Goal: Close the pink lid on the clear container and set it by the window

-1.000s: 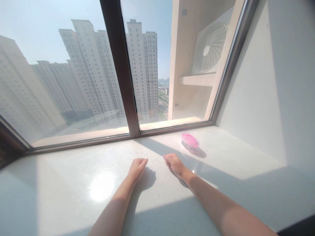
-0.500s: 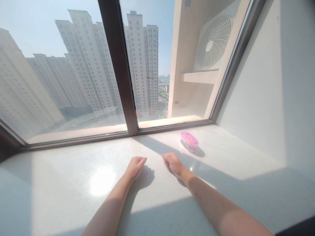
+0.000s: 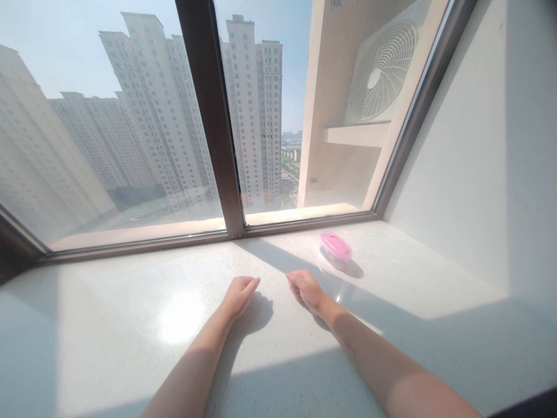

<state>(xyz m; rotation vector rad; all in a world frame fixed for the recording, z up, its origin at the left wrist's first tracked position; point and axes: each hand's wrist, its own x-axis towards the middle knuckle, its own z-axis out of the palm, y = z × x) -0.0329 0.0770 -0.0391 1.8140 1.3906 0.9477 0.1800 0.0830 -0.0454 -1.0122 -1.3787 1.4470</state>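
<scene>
A small container with a pink lid point(image 3: 336, 246) and see-through sides sits on the pale windowsill point(image 3: 130, 325), close to the window. My right hand point(image 3: 306, 289) rests on the sill in front of the container and a little to its left, apart from it. Its fingers are curled in, with nothing seen in them. Opposite it, my left hand point(image 3: 241, 295) also lies closed on the sill, thumb on top pointing right. A gap of bare sill separates the two hands. The undersides of both hands are hidden.
A brown window frame point(image 3: 232, 220) with an upright bar runs along the sill's back. Behind the glass stand tall buildings point(image 3: 148, 87) and an outdoor fan unit point(image 3: 383, 72). A white wall point(image 3: 461, 174) bounds the right side. Sunlight glares at left; shadow bands cross the sill.
The view has shifted very slightly. Both hands and the pink-lidded container keep their places on the sill.
</scene>
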